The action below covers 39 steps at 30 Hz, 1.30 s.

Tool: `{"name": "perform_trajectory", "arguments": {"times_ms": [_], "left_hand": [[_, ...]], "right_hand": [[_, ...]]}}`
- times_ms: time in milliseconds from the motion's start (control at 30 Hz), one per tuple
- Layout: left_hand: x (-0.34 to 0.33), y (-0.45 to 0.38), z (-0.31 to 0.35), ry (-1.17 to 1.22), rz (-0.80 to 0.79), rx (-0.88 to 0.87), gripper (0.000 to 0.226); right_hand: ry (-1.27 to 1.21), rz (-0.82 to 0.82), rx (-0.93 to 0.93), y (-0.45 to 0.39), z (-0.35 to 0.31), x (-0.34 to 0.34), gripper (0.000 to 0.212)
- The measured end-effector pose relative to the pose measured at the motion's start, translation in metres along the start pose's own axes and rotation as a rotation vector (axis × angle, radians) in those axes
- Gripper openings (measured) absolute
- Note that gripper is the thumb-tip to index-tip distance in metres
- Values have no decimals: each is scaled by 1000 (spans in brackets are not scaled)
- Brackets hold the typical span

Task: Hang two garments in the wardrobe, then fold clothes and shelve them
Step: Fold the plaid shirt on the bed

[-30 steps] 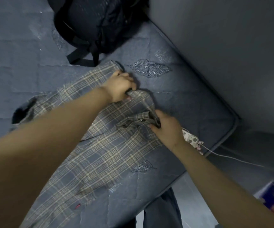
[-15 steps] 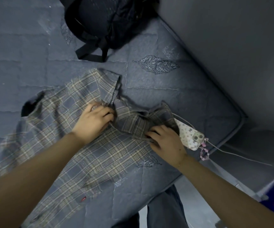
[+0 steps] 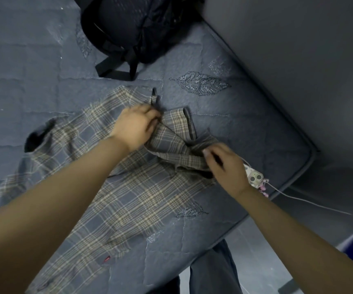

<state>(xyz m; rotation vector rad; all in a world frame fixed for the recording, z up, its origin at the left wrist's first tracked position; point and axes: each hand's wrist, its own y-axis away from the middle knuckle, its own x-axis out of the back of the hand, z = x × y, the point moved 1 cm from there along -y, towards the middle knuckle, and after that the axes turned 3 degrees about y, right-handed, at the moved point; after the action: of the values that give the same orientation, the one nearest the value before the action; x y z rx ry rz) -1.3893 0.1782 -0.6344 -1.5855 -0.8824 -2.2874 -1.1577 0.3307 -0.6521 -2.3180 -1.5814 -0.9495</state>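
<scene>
A grey-blue plaid shirt [image 3: 129, 200] lies spread across the quilted mattress [image 3: 245, 128]. Its collar end is bunched up between my hands. My left hand [image 3: 135, 126] grips a fold of the shirt near the shoulder, fingers curled into the cloth. My right hand [image 3: 224, 164] pinches the collar edge at the shirt's right side, just left of a phone. One sleeve opening [image 3: 37, 136] shows dark at the left.
A black backpack [image 3: 137, 28] sits at the top of the mattress, its straps trailing toward the shirt. A phone [image 3: 255, 179] in a patterned case with a pink charm and a white cable lies by the mattress edge. A grey wall [image 3: 298, 60] runs along the right.
My left hand moved up and right along the shirt's shoulder, taking a new grip. The collar end got pulled up into a raised fold, and my right hand shifted slightly right.
</scene>
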Motion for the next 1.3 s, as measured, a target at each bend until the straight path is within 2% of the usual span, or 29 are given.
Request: {"name": "perform_trajectory", "arguments": {"times_ms": [67,100,167,267,333,433,533,600,667,767,833,867,900,967,1100,1133,1200,1267,1300], "left_hand": [[2,-20,-2,-84,40,40,38],[3,-29,-4,-111,25,51,42],[1,-45,-8,-138,-78,83,53],[-5,-57,-11,-101,-248,230,61],[-9,-55,-15,56,-207,291,49],[-12,-40,-24,323,-59,324,23],[-12,-15,-28,489,108,382,26],[-8,4,-28,696,256,457,31],[-2,21,-25,931,361,517,34],[13,37,-15,1179,344,474,36],[22,45,-13,1315,174,426,32],[25,48,-15,1326,52,405,32],[26,51,-18,1294,-56,386,35],[25,59,-26,1273,-112,384,35],[19,86,-52,1378,195,476,26],[13,97,-63,1300,267,505,25],[-5,125,-91,970,359,583,25],[-27,156,-123,685,345,696,38],[-38,171,-135,626,304,751,45]], "right_hand": [[66,111,-75,-19,9,7,12],[101,110,-116,-30,14,9,17],[84,-11,-175,-53,20,10,34],[-68,-180,-232,-78,19,-1,53],[-126,-215,-304,-89,16,-10,55],[10,-277,-299,-103,11,-22,54],[60,-313,-237,-114,6,-34,25],[48,-326,-210,-126,2,-37,40],[-5,-288,-224,-144,-4,-32,35],[-12,-221,-164,-179,-29,-18,26],[33,-219,-47,-202,-58,-13,15],[68,-230,2,-214,-74,-14,10],[107,-239,43,-226,-93,-15,18],[155,-274,141,-248,-129,-22,25],[212,-311,240,-283,-199,-57,24],[211,-314,250,-289,-214,-70,23],[251,-306,262,-296,-242,-98,25],[291,-266,234,-301,-266,-124,31],[278,-232,200,-304,-276,-135,36]]}}
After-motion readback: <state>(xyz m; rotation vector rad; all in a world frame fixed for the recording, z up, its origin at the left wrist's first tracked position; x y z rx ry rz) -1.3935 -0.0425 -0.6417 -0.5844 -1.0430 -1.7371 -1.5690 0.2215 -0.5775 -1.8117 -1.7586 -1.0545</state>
